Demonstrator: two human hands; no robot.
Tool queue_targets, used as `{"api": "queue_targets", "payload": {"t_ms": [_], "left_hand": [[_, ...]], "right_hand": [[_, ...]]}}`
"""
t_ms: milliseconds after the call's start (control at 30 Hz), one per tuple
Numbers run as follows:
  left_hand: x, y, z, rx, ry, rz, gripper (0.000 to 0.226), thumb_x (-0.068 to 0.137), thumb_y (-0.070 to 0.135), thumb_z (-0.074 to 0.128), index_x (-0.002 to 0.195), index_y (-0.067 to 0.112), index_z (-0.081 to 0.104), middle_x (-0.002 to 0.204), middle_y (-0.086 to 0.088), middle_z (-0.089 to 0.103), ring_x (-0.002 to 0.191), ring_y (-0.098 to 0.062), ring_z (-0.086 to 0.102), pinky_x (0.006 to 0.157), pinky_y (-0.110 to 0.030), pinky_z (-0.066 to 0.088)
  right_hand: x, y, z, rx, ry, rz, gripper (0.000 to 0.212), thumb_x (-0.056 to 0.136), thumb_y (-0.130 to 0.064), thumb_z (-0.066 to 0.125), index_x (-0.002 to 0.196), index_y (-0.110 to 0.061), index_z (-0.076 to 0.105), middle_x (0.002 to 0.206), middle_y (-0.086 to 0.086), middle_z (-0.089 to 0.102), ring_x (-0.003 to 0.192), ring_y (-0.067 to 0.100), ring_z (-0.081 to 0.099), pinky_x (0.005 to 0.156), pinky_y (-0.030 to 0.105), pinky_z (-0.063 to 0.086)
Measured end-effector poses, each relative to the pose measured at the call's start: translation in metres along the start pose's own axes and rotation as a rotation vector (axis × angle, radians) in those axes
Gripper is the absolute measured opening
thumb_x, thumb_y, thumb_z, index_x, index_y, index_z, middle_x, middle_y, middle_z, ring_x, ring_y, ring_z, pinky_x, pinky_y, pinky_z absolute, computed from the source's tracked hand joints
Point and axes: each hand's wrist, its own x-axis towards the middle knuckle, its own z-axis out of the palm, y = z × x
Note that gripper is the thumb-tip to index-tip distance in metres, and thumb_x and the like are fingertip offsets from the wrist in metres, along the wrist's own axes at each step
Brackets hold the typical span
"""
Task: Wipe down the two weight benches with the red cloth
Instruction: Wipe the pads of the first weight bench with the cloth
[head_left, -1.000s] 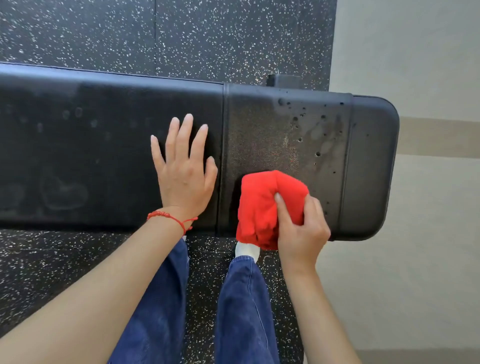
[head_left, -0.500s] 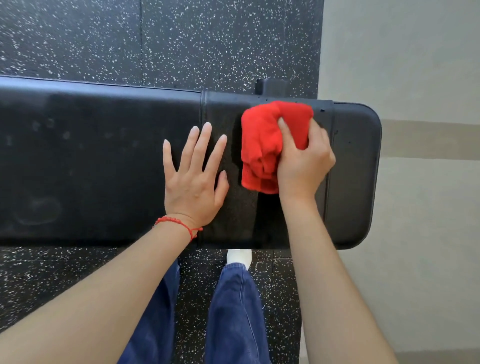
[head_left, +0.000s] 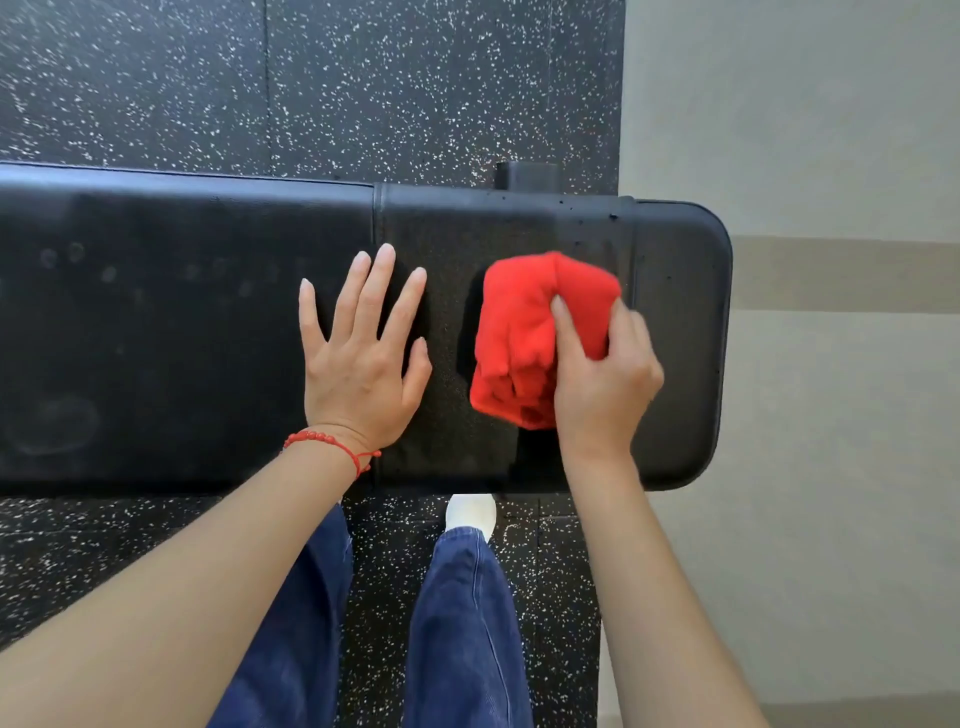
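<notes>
Wiping is underway: our right hand (head_left: 602, 374) grips the red cloth (head_left: 535, 332) on the bench (head_left: 182, 332), left hand (head_left: 363, 358) flat; next we likely sweep toward the end.

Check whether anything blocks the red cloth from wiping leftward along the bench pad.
Yes: the left hand rests flat on the bench just left of the red cloth, which the right hand grips.

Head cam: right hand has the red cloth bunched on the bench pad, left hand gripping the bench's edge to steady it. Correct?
Not quite. The head view shows the left hand lying flat on top of the bench, fingers straight and spread, not gripping its edge. The rest holds: the right hand holds the bunched red cloth on the pad.
</notes>
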Motion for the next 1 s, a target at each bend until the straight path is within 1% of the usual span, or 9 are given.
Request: {"api": "queue_targets", "payload": {"t_ms": [100, 300, 400, 467, 567, 633, 700, 867, 1000], "left_hand": [[0.0, 0.001, 0.001, 0.016, 0.002, 0.006, 0.051, 0.09, 0.025, 0.04, 0.14, 0.014, 0.039, 0.148, -0.016, 0.032, 0.138, -0.029, 0.025, 0.108, -0.059, 0.011], [-0.001, 0.017, -0.005, -0.001, 0.026, -0.045, 0.05, 0.088, 0.02, 0.044, 0.137, 0.011, 0.042, 0.148, -0.02, 0.03, 0.138, -0.034, 0.022, 0.107, -0.06, 0.015], [0.003, 0.039, -0.004, -0.051, 0.013, 0.035, 0.054, 0.086, 0.025, 0.046, 0.138, 0.011, 0.042, 0.148, -0.019, 0.031, 0.138, -0.032, 0.022, 0.109, -0.056, 0.013], [0.003, 0.046, 0.003, -0.038, -0.033, 0.072, 0.054, 0.089, 0.026, 0.043, 0.141, 0.012, 0.038, 0.149, -0.017, 0.03, 0.138, -0.031, 0.022, 0.11, -0.056, 0.012], [0.002, 0.046, 0.01, 0.012, -0.067, 0.061, 0.053, 0.092, 0.029, 0.039, 0.143, 0.013, 0.036, 0.15, -0.017, 0.028, 0.139, -0.03, 0.021, 0.111, -0.055, 0.011], [0.001, 0.046, 0.01, 0.018, -0.05, 0.065, 0.053, 0.092, 0.029, 0.039, 0.142, 0.012, 0.037, 0.149, -0.017, 0.029, 0.139, -0.031, 0.023, 0.111, -0.055, 0.012], [0.002, 0.046, 0.01, 0.015, -0.034, 0.071, 0.053, 0.091, 0.029, 0.039, 0.142, 0.012, 0.037, 0.149, -0.017, 0.03, 0.138, -0.031, 0.024, 0.111, -0.055, 0.013], [0.001, 0.048, 0.011, 0.026, -0.027, 0.071, 0.053, 0.09, 0.029, 0.04, 0.141, 0.012, 0.039, 0.148, -0.017, 0.032, 0.137, -0.031, 0.026, 0.111, -0.055, 0.015], [0.002, 0.047, 0.01, 0.024, -0.015, 0.07, 0.053, 0.09, 0.029, 0.041, 0.14, 0.012, 0.04, 0.148, -0.017, 0.032, 0.137, -0.031, 0.026, 0.111, -0.055, 0.014]], "right_hand": [[-0.04, 0.013, -0.026, 0.002, -0.043, 0.035, 0.031, 0.083, -0.029, 0.063, 0.077, 0.001, 0.062, 0.069, 0.001, 0.049, 0.064, 0.002, 0.039, 0.067, 0.0, 0.03], [-0.079, 0.029, -0.052, 0.006, -0.051, 0.074, 0.033, 0.082, -0.03, 0.063, 0.072, 0.002, 0.06, 0.066, 0.002, 0.048, 0.063, 0.002, 0.037, 0.066, 0.0, 0.031], [-0.062, 0.026, -0.044, 0.018, -0.017, 0.069, 0.034, 0.081, -0.03, 0.064, 0.08, 0.004, 0.065, 0.069, 0.007, 0.055, 0.066, 0.003, 0.041, 0.069, 0.001, 0.032], [-0.036, 0.022, -0.036, 0.031, 0.026, 0.076, 0.034, 0.081, -0.03, 0.064, 0.083, 0.003, 0.066, 0.069, 0.008, 0.056, 0.064, 0.003, 0.043, 0.066, 0.002, 0.031], [0.015, 0.016, -0.02, 0.036, 0.074, 0.049, 0.032, 0.079, -0.029, 0.068, 0.09, 0.001, 0.069, 0.07, 0.013, 0.059, 0.064, 0.013, 0.051, 0.062, 0.013, 0.033], [0.045, 0.013, -0.008, 0.031, 0.075, 0.003, 0.032, 0.078, -0.028, 0.07, 0.094, 0.0, 0.069, 0.072, 0.015, 0.061, 0.067, 0.023, 0.058, 0.064, 0.021, 0.037], [0.067, 0.01, 0.001, 0.032, 0.079, -0.033, 0.032, 0.078, -0.029, 0.069, 0.094, -0.001, 0.07, 0.074, 0.016, 0.062, 0.07, 0.028, 0.06, 0.066, 0.025, 0.037], [0.098, 0.005, 0.019, 0.04, 0.107, -0.044, 0.034, 0.08, -0.032, 0.066, 0.096, -0.002, 0.069, 0.081, 0.016, 0.066, 0.077, 0.029, 0.062, 0.068, 0.024, 0.036], [0.085, 0.01, 0.011, 0.034, 0.106, -0.035, 0.033, 0.08, -0.03, 0.066, 0.096, -0.002, 0.069, 0.078, 0.016, 0.064, 0.075, 0.029, 0.061, 0.068, 0.025, 0.036]]}}
